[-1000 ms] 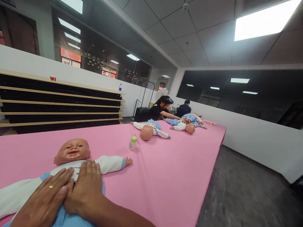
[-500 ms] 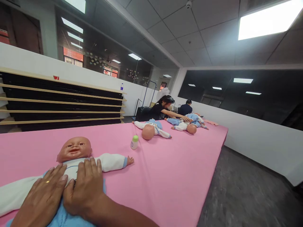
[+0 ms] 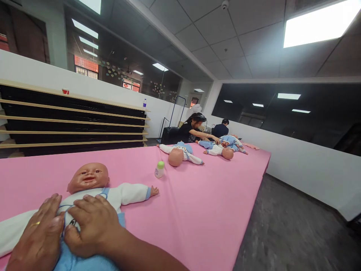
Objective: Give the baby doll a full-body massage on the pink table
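"on the near left of the pink-covered table (image 3: 194, 205), what is the specimen?"

"a baby doll (image 3: 114, 195), flat on its back, face up, arms out to both sides. white top (image 3: 132, 193) with blue cuffs; light blue clothing (image 3: 81, 262) below."

"state of the left hand (image 3: 36, 235)?"

"flat, fingers straight and close together, gold-coloured ring (image 3: 36, 224) on one. it rests on the doll's trunk, toward the left edge of view. palm hidden."

"and the right hand (image 3: 93, 224)?"

"laid on the front of the top, fingers side by side and slightly bent, thumb held apart. palm hidden too; pressure cannot be read. a printed strip of the top shows between the hands."

"nearby items?"

"a green-capped white bottle (image 3: 159, 170), standing near the doll's outstretched fingers, apart from them. beyond it lies a second doll (image 3: 180, 155); farther along, a third doll (image 3: 220, 151), close to others that overlap in view."

"other people?"

"a person in black (image 3: 186, 132) at the table's far side, one arm reaching to the dolls there. another in a dark top (image 3: 220, 130), farther back."

"background?"

"stacked pale boards (image 3: 73, 120) along the wall, a red cup (image 3: 65, 91) on the top one."
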A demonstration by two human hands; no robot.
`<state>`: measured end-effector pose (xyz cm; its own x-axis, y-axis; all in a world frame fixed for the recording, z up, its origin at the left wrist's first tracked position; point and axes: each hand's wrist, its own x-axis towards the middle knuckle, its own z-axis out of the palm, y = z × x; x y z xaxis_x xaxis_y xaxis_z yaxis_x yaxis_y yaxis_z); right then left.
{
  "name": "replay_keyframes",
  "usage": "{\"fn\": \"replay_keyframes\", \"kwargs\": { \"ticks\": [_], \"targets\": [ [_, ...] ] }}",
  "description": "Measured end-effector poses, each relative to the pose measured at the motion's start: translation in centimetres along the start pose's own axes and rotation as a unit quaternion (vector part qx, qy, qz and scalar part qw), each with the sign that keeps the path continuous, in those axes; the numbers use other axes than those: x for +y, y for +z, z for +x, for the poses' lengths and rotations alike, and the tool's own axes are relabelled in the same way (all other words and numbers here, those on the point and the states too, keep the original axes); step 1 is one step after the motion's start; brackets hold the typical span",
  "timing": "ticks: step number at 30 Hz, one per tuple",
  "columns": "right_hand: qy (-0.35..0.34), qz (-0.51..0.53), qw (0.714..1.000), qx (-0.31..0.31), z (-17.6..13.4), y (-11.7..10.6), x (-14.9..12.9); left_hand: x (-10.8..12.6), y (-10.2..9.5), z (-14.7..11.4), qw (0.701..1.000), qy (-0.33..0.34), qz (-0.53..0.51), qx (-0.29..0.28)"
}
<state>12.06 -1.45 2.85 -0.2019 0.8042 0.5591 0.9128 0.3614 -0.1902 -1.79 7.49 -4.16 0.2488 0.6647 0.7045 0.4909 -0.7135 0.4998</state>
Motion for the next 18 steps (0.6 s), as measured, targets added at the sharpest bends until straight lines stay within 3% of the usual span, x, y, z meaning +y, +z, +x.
{"fn": "replay_keyframes", "kwargs": {
  "ticks": [2, 6, 13, 18],
  "targets": [
    [0.032, 0.017, 0.999, -0.004, -0.1, -0.1, 0.2, 1.8, -0.7, 0.2, 0.999, 0.004, -0.041, 0.002],
    [0.078, 0.031, 0.996, -0.035, -0.2, 0.2, 0.7, 4.2, -2.0, 0.4, 0.991, 0.062, -0.069, -0.091],
    [0.194, 0.041, 0.980, -0.037, -0.3, 1.4, 0.6, 3.5, -1.9, 0.4, 0.981, 0.122, 0.005, -0.154],
    [0.224, 0.040, 0.973, -0.019, -0.5, 0.8, -0.1, 4.0, -2.0, 0.7, 0.979, 0.066, 0.045, -0.186]
  ]
}}
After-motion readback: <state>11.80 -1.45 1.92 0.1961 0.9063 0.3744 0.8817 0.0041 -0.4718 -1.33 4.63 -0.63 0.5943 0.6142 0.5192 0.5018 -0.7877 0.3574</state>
